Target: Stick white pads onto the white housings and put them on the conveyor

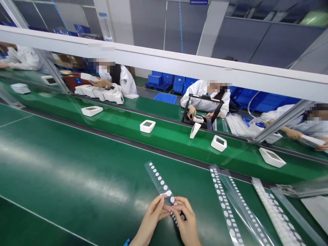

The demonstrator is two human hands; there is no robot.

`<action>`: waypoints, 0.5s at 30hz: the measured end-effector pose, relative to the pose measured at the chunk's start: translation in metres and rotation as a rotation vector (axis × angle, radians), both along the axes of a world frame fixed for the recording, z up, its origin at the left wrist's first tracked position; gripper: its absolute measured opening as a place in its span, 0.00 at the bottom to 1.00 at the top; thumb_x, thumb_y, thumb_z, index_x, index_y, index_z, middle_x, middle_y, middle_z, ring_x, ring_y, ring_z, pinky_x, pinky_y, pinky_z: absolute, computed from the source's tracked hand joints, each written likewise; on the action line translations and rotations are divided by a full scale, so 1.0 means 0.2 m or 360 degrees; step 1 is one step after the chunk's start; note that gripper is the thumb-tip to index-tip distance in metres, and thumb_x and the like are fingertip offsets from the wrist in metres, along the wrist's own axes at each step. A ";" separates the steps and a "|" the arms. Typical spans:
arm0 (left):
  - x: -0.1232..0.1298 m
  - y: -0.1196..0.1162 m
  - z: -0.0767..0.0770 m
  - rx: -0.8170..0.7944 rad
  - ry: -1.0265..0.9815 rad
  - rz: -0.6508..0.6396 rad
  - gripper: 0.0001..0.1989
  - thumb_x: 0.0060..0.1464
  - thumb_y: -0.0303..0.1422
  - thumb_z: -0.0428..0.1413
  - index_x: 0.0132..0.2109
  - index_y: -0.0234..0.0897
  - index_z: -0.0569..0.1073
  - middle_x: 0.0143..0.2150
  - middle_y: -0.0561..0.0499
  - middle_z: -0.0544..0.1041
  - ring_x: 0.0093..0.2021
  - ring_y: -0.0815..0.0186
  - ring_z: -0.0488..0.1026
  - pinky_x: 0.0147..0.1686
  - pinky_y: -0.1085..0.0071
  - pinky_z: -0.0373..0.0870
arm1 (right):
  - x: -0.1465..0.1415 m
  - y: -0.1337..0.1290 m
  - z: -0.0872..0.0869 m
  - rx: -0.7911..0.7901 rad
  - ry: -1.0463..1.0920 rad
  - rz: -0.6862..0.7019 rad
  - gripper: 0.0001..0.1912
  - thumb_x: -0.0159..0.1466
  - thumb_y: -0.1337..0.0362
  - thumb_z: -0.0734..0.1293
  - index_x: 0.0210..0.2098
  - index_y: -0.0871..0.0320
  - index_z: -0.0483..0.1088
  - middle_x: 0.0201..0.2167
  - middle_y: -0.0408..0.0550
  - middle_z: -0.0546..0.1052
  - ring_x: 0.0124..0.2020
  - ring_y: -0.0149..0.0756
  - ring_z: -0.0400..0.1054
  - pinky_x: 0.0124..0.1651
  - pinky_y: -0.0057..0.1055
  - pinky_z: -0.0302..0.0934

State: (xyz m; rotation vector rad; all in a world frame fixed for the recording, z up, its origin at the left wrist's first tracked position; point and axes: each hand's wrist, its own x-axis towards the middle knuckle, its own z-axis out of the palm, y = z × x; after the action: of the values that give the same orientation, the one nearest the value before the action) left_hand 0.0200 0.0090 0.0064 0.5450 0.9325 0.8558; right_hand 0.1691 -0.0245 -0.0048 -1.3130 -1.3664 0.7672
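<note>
A clear plastic strip of round white stickers [159, 178] slants away from me above the green table. My left hand [151, 215] is closed, pinching the strip's left edge between thumb and fingers. My right hand [186, 218] is closed on the strip's lower right part, its fingertips meeting the left fingers. Whether a loose sticker sits between the fingertips is too small to tell. Small white pieces and a dark spot show on the part of the strip under the right hand.
More sticker strips [225, 208] lie to my right, with a thick stack of strips [276, 212] beyond. White devices with grey screens [147, 126] rest along the green conveyor belt [123, 128]. Several co-workers in white coats sit opposite, one at a black frame [219, 111]. A metal post [280, 121] stands right.
</note>
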 end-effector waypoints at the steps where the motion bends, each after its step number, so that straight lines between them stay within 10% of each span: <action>1: 0.00 0.00 0.01 -0.0017 -0.0037 -0.0005 0.28 0.45 0.52 0.63 0.47 0.37 0.75 0.32 0.47 0.81 0.39 0.56 0.79 0.44 0.64 0.72 | 0.00 0.00 0.00 -0.0017 -0.0001 -0.0003 0.07 0.64 0.62 0.66 0.31 0.55 0.76 0.42 0.54 0.73 0.43 0.41 0.72 0.46 0.34 0.66; 10: 0.08 -0.04 0.05 0.0060 -0.0194 -0.0208 0.26 0.43 0.48 0.67 0.47 0.40 0.76 0.42 0.42 0.81 0.47 0.55 0.77 0.45 0.65 0.71 | 0.08 -0.02 -0.04 -0.0137 0.0202 -0.0365 0.18 0.59 0.48 0.68 0.26 0.57 0.76 0.40 0.56 0.73 0.43 0.44 0.71 0.41 0.30 0.68; 15: 0.06 0.30 0.16 0.0773 0.0624 -0.0673 0.19 0.52 0.48 0.58 0.33 0.34 0.80 0.34 0.41 0.82 0.37 0.53 0.78 0.35 0.63 0.74 | 0.16 -0.07 -0.10 -0.0011 -0.0033 -0.0564 0.20 0.59 0.45 0.67 0.24 0.55 0.77 0.37 0.56 0.73 0.32 0.42 0.72 0.34 0.32 0.67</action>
State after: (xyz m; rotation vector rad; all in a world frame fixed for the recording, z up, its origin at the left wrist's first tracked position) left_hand 0.0311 0.0695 0.0377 1.3165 0.9110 0.5924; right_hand 0.2010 -0.0395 -0.0242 -1.5192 -1.1046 0.5172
